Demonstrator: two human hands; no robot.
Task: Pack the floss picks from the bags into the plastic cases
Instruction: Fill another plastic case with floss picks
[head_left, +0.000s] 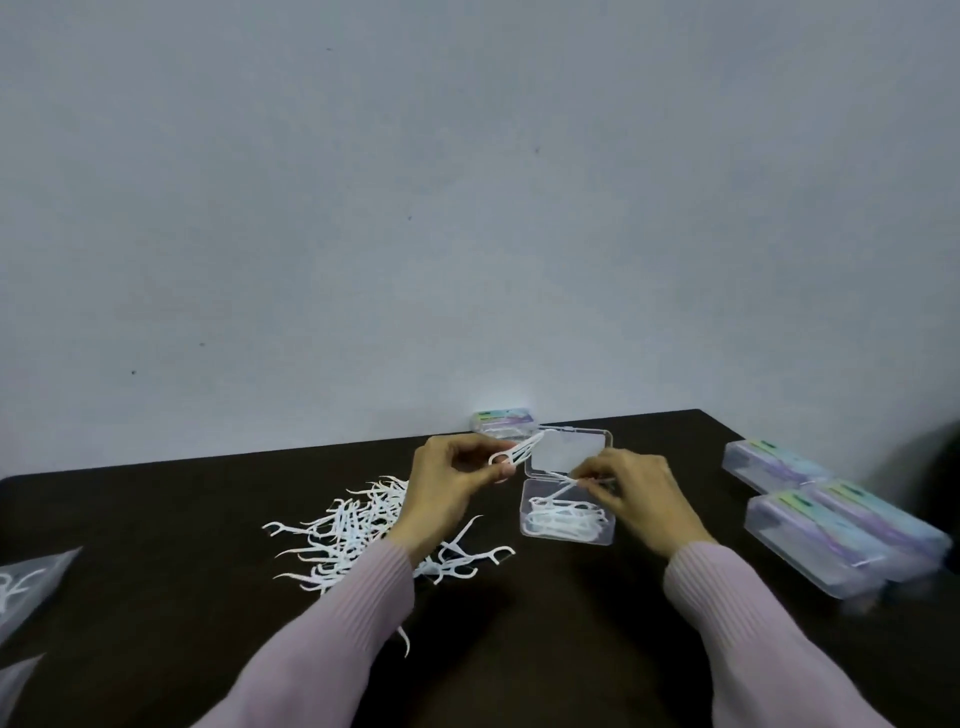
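R hand (631, 488) pinches 1 pick over open case (567, 519), directly below; L hand (447, 483) holds picks (514, 453), just left.

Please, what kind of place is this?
Probably a simple packing station, home or small workshop: a dark table against a bare wall, a loose pile of floss picks, and closed plastic cases set aside.
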